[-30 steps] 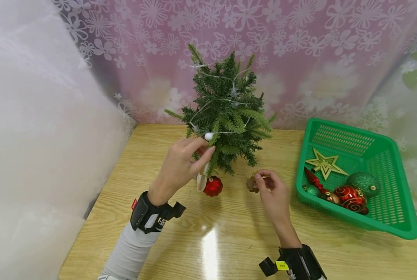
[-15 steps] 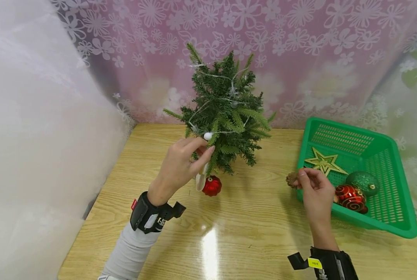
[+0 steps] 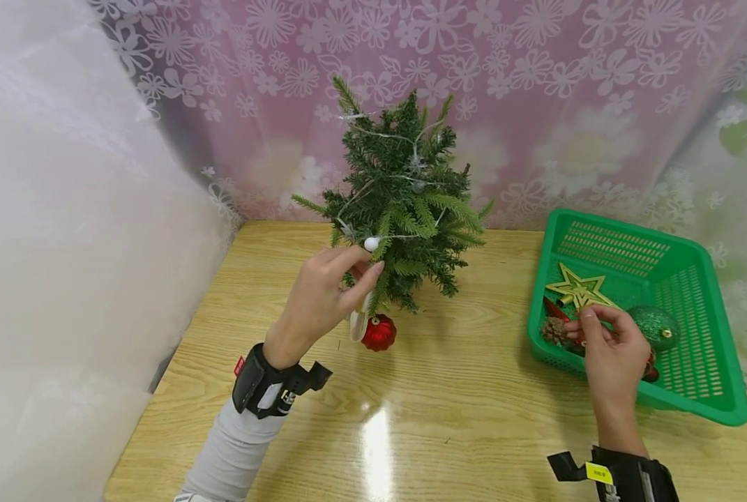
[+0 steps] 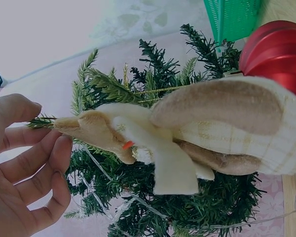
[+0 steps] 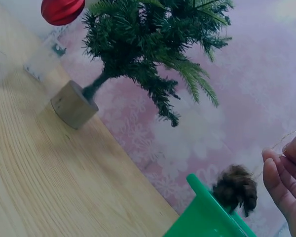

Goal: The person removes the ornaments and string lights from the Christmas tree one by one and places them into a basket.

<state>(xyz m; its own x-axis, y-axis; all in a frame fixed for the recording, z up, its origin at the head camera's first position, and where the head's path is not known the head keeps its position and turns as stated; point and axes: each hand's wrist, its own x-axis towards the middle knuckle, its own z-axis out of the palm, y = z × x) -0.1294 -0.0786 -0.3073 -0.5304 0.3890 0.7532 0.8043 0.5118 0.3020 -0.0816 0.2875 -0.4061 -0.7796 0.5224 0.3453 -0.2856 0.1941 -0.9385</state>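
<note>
Your right grip (image 3: 614, 359) is a near-complete pinch, thumb to fingertips, on a thin gold-coloured cord loop (image 5: 284, 137). From it hangs a brown, rough-scaled pinecone (image 3: 556, 331), over the left part of a green perforated plastic basket (image 3: 699, 328) (whether they touch cannot be told). Your left grip (image 3: 323, 293) pinches a green needled branch tip (image 4: 42, 121), its other fingers loosely bent. Just beside these are a cream-and-brown plush ornament (image 4: 207, 131) and a shiny red ribbed ball (image 3: 379, 333). The small green artificial tree (image 3: 404, 167) stands on your wood-grain bench (image 3: 448, 418).
</note>
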